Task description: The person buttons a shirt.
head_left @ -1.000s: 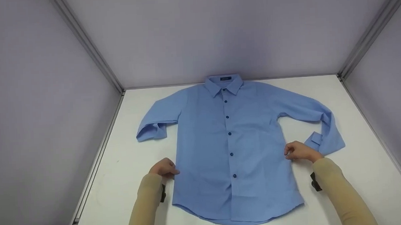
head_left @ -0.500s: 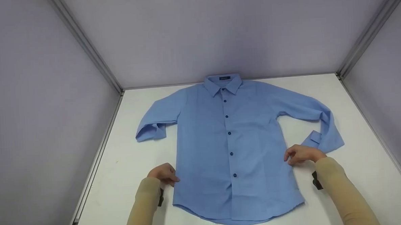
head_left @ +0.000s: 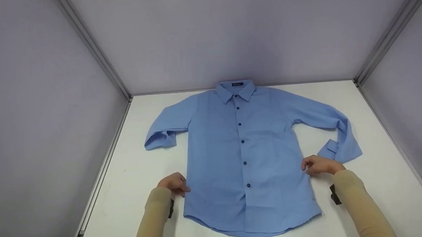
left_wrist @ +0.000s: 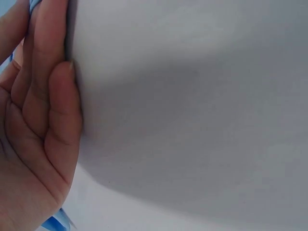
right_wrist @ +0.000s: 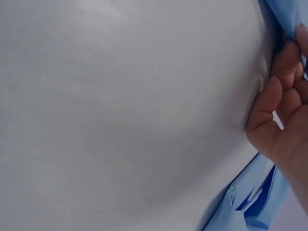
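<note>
A light blue button-up shirt lies front side up, its collar at the far edge and its hem toward me. On the shirt's left side edge, low on the body, my left hand pinches the cloth. A bit of blue fabric shows between thumb and fingers at the top of the left wrist view. Across from it, my right hand pinches the right side edge; the right wrist view shows the fabric at the fingertips. The left sleeve is folded back under, while the right sleeve bends down toward the right hand.
The shirt rests on a white table. Grey panels with metal corner strips rise at the back and both sides, the back wall just behind the collar. The right cuff lies close to my right wrist.
Both hands have slid slightly toward me along the shirt's side edges. The shirt keeps nearly the same place and shape.
</note>
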A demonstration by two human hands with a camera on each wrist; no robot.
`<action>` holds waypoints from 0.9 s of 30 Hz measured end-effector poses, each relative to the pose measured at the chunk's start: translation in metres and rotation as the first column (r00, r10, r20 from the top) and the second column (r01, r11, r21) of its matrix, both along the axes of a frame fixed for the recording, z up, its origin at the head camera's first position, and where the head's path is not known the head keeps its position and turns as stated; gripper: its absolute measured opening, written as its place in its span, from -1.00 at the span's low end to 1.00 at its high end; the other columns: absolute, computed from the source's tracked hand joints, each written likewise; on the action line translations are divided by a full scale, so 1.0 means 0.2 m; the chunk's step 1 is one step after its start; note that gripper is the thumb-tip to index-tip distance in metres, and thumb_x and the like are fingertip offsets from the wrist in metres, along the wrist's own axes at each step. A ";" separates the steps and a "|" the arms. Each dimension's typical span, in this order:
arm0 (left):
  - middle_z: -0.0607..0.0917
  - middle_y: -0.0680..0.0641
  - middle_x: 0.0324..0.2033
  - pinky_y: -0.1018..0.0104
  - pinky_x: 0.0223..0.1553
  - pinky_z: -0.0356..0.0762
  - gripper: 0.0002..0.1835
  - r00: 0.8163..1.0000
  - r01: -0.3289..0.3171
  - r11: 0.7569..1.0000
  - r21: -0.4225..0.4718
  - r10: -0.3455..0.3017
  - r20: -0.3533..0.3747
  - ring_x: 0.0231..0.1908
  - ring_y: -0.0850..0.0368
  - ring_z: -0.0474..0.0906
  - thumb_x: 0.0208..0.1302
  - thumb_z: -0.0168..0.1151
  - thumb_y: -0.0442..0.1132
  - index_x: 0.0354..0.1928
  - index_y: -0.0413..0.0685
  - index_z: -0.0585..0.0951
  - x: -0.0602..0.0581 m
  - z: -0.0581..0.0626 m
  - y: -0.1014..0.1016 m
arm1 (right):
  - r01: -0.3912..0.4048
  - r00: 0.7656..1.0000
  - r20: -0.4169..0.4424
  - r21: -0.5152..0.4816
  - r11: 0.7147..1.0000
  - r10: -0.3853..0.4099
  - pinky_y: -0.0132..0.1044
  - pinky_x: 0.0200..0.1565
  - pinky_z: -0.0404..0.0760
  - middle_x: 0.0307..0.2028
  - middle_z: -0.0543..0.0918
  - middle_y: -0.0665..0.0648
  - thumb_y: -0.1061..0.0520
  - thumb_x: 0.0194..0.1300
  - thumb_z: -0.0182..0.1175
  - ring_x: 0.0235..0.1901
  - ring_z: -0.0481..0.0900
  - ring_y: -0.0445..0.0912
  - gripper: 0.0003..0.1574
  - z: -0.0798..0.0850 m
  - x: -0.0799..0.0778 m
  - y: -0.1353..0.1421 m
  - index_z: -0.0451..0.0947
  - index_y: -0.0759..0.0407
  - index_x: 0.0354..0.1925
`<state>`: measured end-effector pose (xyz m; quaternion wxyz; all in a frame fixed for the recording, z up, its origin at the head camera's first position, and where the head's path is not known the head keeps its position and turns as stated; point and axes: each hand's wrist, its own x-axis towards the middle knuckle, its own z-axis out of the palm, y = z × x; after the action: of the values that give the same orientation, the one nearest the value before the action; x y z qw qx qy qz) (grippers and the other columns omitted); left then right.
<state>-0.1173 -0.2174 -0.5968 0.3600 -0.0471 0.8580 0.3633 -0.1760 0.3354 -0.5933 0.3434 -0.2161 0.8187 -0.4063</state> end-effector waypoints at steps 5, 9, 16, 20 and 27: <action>0.50 -0.01 -0.80 0.43 -0.66 0.33 -0.67 1.000 0.006 1.000 -0.003 -0.006 0.012 -0.75 0.20 0.45 -0.05 0.32 -0.32 -0.80 -0.05 0.39 0.00 -0.01 0.00 | 0.007 1.000 -0.015 -0.003 1.000 -0.007 -0.34 -0.52 0.32 -0.63 0.35 0.04 0.44 -0.06 0.08 -0.62 0.29 -0.15 -0.82 -0.01 0.01 0.01 0.45 0.39 -0.36; 0.51 -0.01 -0.81 0.44 -0.65 0.34 -0.66 1.000 0.000 1.000 0.008 0.000 0.014 -0.75 0.20 0.47 -0.04 0.32 -0.32 -0.80 -0.05 0.39 0.01 -0.01 -0.01 | 0.008 1.000 -0.024 -0.006 1.000 -0.008 -0.35 -0.52 0.32 -0.62 0.36 0.03 0.43 -0.05 0.08 -0.62 0.29 -0.16 -0.82 -0.02 0.01 0.00 0.45 0.39 -0.35; 0.50 -0.01 -0.82 0.44 -0.67 0.34 -0.63 1.000 0.002 0.999 0.054 -0.002 -0.005 -0.75 0.19 0.48 -0.04 0.31 -0.35 -0.83 -0.05 0.35 0.03 -0.01 -0.01 | 0.022 1.000 -0.007 -0.015 1.000 -0.022 -0.33 -0.50 0.32 -0.60 0.38 0.06 0.42 -0.05 0.09 -0.60 0.30 -0.15 -0.81 -0.03 0.02 0.01 0.45 0.37 -0.34; 0.51 -0.01 -0.82 0.44 -0.66 0.32 -0.64 0.999 0.032 0.999 0.038 -0.031 -0.031 -0.74 0.19 0.49 -0.04 0.31 -0.33 -0.82 -0.05 0.37 0.03 -0.01 -0.01 | 0.033 0.999 -0.028 -0.024 0.999 -0.034 -0.33 -0.48 0.35 -0.58 0.40 0.08 0.41 -0.02 0.09 -0.57 0.34 -0.13 -0.84 -0.04 0.03 0.01 0.45 0.35 -0.35; 0.54 -0.02 -0.79 0.42 -0.62 0.37 -0.69 0.999 0.041 0.999 0.025 -0.040 -0.035 -0.72 0.19 0.51 -0.04 0.32 -0.31 -0.78 -0.07 0.42 0.05 0.00 0.02 | 0.025 0.997 -0.069 -0.050 0.998 -0.028 -0.34 -0.47 0.37 -0.53 0.44 0.09 0.38 0.06 0.08 -0.55 0.38 -0.15 -0.89 -0.06 0.06 0.03 0.44 0.36 -0.35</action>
<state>-0.1077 -0.2139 -0.5975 0.3531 -0.0187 0.8600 0.3678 -0.1631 0.3421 -0.6051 0.3037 -0.2277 0.8227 -0.4231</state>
